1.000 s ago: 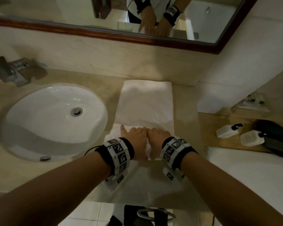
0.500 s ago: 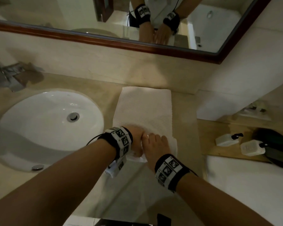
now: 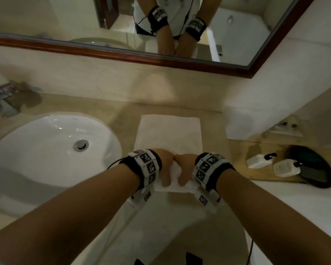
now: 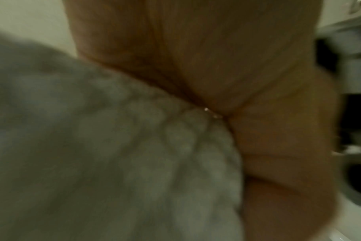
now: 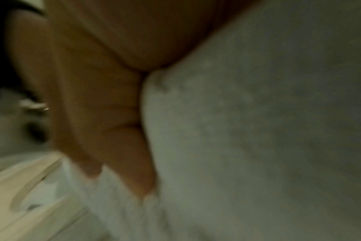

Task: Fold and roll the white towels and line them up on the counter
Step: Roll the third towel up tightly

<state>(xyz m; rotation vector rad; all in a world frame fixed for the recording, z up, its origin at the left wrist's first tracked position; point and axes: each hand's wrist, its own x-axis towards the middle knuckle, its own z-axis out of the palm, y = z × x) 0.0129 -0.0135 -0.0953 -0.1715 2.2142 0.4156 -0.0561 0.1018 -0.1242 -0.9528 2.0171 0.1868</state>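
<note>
A white towel [image 3: 169, 131] lies folded into a long strip on the beige counter [image 3: 120, 111], to the right of the sink. Its near end is rolled up into a thick roll [image 3: 175, 178]. My left hand [image 3: 165, 165] and right hand [image 3: 183, 169] sit side by side on that roll, fingers curled over it and thumbs tucked under its near side. The left wrist view shows blurred palm and thumb against the towel [image 4: 113, 154]. In the right wrist view, curled fingers [image 5: 105, 114] press into the towel [image 5: 258, 130]. The fingertips are hidden in the head view.
A white oval sink [image 3: 52, 148] is set into the counter on the left, with a tap [image 3: 2, 100] behind it. A framed mirror [image 3: 161, 60] hangs above. Two white pump bottles [image 3: 271, 163] and a dark round dish [image 3: 311, 165] sit on a wooden shelf at the right.
The roll at the towel's near end has grown thicker and moved away from me. Both hands went from lying flat on the towel to curling around the roll.
</note>
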